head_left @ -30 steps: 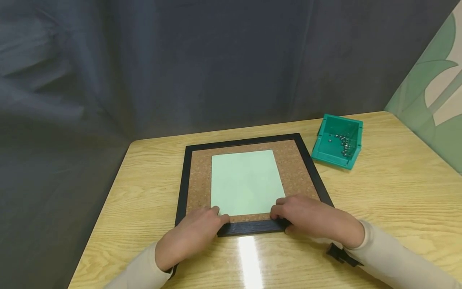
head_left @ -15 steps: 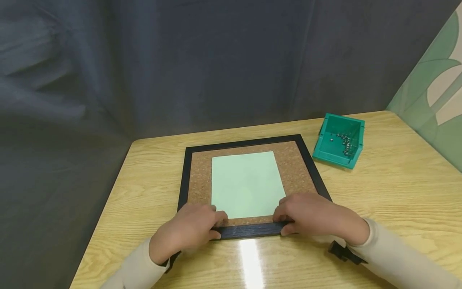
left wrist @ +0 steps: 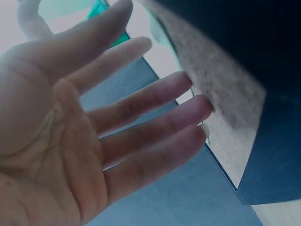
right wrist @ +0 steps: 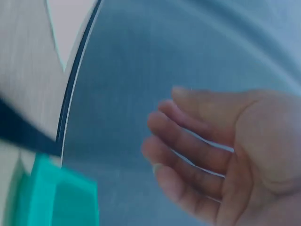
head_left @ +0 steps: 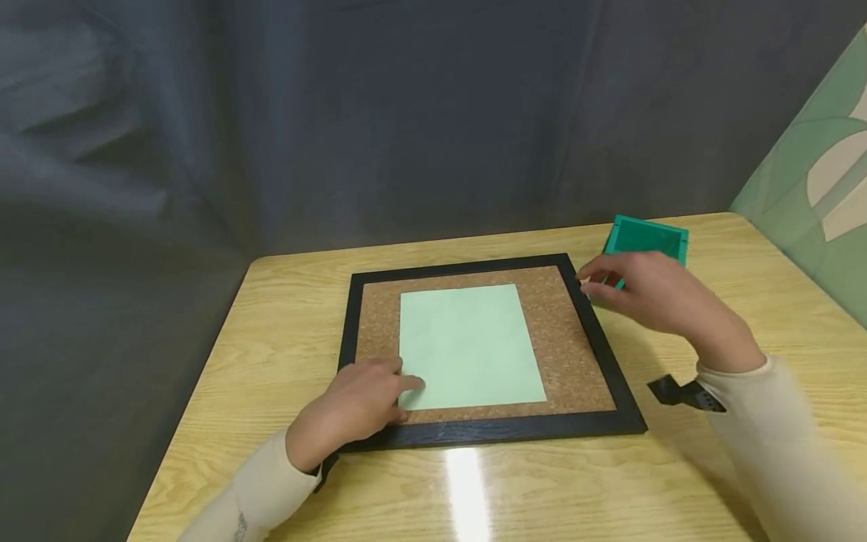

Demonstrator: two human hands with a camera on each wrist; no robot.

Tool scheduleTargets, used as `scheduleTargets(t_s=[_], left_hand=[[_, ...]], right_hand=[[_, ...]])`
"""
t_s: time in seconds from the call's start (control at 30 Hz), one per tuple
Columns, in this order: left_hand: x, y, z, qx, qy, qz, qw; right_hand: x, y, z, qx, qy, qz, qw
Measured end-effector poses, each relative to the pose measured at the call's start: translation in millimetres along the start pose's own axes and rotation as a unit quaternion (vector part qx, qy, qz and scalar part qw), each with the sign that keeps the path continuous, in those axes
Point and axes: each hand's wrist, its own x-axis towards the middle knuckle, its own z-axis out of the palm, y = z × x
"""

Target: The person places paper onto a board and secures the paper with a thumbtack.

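Note:
A pale green sheet of paper (head_left: 470, 342) lies on a cork board (head_left: 569, 354) with a black frame (head_left: 515, 429). My left hand (head_left: 355, 399) is at the board's lower left corner, its index finger touching the paper near that corner. In the left wrist view its fingers (left wrist: 150, 125) are fairly straight and grip nothing. My right hand (head_left: 667, 297) is in the air beside the board's right edge, in front of the teal bin (head_left: 646, 235) and hiding most of it. In the right wrist view its fingers (right wrist: 181, 150) bend loosely with nothing between them.
The board lies on a light wood-grain table (head_left: 271, 324). Behind and to the left hangs a dark grey curtain (head_left: 420, 128). A green and beige patterned surface (head_left: 813, 173) borders the table on the right.
My right hand has left the board's lower frame and moved up and right to the teal bin. The left hand has shifted slightly, its index finger now extended onto the paper.

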Motion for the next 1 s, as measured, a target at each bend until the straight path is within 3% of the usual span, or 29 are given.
scheduleTargets(t_s=[0.13,0.3,0.43,0.6,1.0], left_hand=[[-0.9,0.2,4.9,0.019,0.006,-0.003,0.9998],[-2.9,-0.1,8.4,0.03,0.031,-0.008,0.999],[-3.4,1.3,9.7,0.039,0.045,-0.008,0.9982],[-3.9,2.4,10.2,0.042,0.048,-0.01,0.9979],[-3.8,1.7,12.5,0.037,0.06,-0.003,0.9975]], right_hand=[[6.6,28.7,-2.7,-0.001,0.019,0.051,0.9985],[14.1,53.8,9.7,-0.011,0.034,0.086,0.9956],[20.3,69.6,25.9,-0.025,0.013,0.11,0.9935],[26.0,79.1,39.9,-0.02,-0.028,0.124,0.9917],[20.3,89.4,41.8,-0.057,-0.041,0.166,0.9836]])
